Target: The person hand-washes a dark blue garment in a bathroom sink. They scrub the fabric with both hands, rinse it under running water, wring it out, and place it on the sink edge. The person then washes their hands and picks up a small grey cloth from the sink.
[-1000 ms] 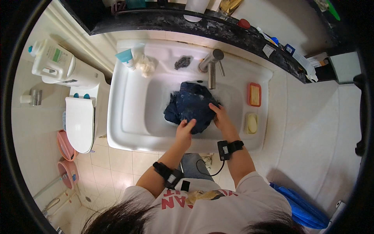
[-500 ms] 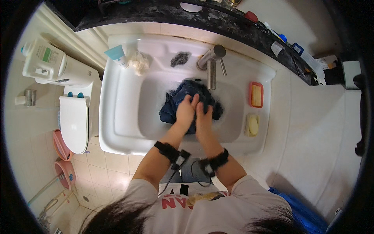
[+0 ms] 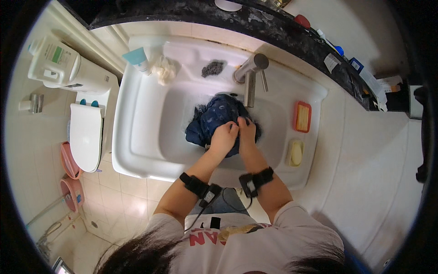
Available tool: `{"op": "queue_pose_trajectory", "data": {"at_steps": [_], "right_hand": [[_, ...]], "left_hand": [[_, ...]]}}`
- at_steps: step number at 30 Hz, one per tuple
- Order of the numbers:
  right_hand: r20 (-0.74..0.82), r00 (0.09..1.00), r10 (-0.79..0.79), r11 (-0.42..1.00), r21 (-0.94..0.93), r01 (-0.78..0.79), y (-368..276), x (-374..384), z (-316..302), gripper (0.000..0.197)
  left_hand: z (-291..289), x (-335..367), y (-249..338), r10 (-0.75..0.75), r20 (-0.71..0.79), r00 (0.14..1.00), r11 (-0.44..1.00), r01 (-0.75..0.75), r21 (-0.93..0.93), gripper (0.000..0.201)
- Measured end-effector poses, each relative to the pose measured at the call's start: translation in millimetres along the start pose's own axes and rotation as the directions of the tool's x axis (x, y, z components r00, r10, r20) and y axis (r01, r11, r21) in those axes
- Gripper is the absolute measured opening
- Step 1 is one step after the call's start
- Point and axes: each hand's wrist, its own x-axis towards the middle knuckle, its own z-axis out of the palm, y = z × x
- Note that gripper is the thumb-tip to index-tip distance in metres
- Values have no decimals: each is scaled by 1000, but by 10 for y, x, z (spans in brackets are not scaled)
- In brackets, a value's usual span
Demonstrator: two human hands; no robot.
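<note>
A dark blue wet garment (image 3: 214, 113) lies bunched in the white sink basin (image 3: 169, 132), below the faucet (image 3: 250, 77), with whitish suds on its folds. My left hand (image 3: 223, 138) is closed on the near part of the cloth, its fingers curled under. Close beside it, my right hand (image 3: 247, 132) grips the cloth too, with the fingers bent inward. The two hands almost touch at the thumbs. Part of the garment is hidden beneath both hands, and its exact kind I cannot make out.
On the right rim sit a red dish with a wooden brush (image 3: 302, 117) and a dish with yellow soap (image 3: 296, 152). A light blue tube (image 3: 137, 59), a pale mesh puff (image 3: 164, 71) and a dark scrubber (image 3: 213, 68) lie along the back. A dark shelf (image 3: 182, 13) overhangs behind.
Both hands have drawn nearer to me and lower on the garment. Their fingers, more extended before, are now curled into the cloth. The view has shifted slightly.
</note>
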Motion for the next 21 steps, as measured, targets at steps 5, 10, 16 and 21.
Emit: {"op": "queue_pose_trajectory", "data": {"at_steps": [5, 10, 16, 21], "right_hand": [[49, 995, -87, 954, -282, 97, 378, 5, -143, 44], [390, 879, 274, 703, 543, -460, 300, 188, -560, 54], [525, 836, 160, 914, 241, -326, 164, -122, -347, 61], [22, 997, -71, 983, -170, 73, 101, -176, 40, 57]], "left_hand": [[-123, 136, -222, 103, -159, 982, 986, -122, -117, 18], [-82, -641, -248, -147, 52, 988, 769, 147, -622, 15], [-68, -449, -417, -372, 388, 843, -105, 377, -920, 36], [132, -179, -207, -226, -376, 899, 927, 80, -366, 43]]}}
